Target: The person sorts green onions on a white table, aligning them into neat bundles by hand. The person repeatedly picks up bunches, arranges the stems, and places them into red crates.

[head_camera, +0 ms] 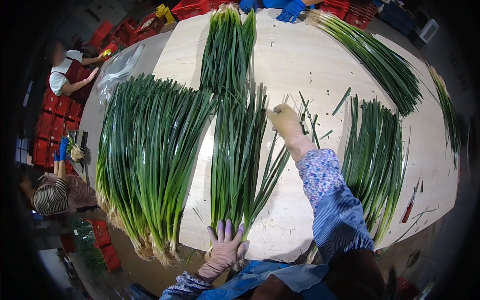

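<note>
My left hand, in a thin glove with purplish fingertips, presses with spread fingers on the lower end of the middle bunch of green onions. Beside the leaf tips of that bunch, my right hand, in a pale glove, is curled; whether it holds a leaf I cannot tell. Several loose stalks fan out below it. A large heap of green onions with roots towards me lies left. Another bunch lies right of my right arm. Cut leaf pieces are scattered beside my right hand.
A red-handled knife lies on the wooden table at right. More bunches lie at the far middle and far right. A co-worker's blue gloves rest at the far edge. Two people stand left, near red crates.
</note>
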A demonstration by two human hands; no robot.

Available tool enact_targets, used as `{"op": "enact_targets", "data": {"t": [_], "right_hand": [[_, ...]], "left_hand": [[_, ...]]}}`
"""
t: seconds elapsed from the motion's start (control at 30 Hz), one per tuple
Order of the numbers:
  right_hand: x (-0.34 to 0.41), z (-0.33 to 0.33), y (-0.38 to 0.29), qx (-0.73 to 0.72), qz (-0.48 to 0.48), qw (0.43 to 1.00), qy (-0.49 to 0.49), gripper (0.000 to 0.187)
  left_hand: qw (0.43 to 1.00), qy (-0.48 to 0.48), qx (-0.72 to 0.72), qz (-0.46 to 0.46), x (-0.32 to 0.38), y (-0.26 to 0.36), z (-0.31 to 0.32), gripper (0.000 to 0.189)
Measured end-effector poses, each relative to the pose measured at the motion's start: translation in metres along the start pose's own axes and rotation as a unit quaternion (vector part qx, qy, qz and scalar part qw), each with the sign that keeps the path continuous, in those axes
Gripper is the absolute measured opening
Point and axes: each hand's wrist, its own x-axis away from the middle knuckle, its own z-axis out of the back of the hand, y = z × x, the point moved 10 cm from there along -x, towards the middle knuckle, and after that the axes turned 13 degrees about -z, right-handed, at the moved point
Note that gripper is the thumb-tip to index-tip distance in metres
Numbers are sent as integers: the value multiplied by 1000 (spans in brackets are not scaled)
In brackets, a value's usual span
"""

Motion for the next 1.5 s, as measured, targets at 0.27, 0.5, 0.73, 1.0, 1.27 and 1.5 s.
{"op": "enact_targets", "data": {"t": [0.27,0.5,0.73,1.0,1.27,1.5], "right_hand": [[-62,-45,13,123,-40,991,-24,32],[-56,12,7,22,35,999,21,24],[-18,-28,-6,181,-47,981,-57,35],[-50,-54,15,144,15,987,-68,20],[-47,-11,-15,458,193,862,102,19],[-21,23,-33,144,97,985,-2,35]], "left_hand": [[999,50,-16,-15,1,1,6,71],[998,34,-41,-19,1,-2,-4,70],[999,21,-28,-6,3,-2,-7,70],[999,25,-37,-10,3,-2,-7,71],[999,22,-25,-11,3,-4,-7,70],[999,41,-32,-15,3,-3,-5,70]]}}
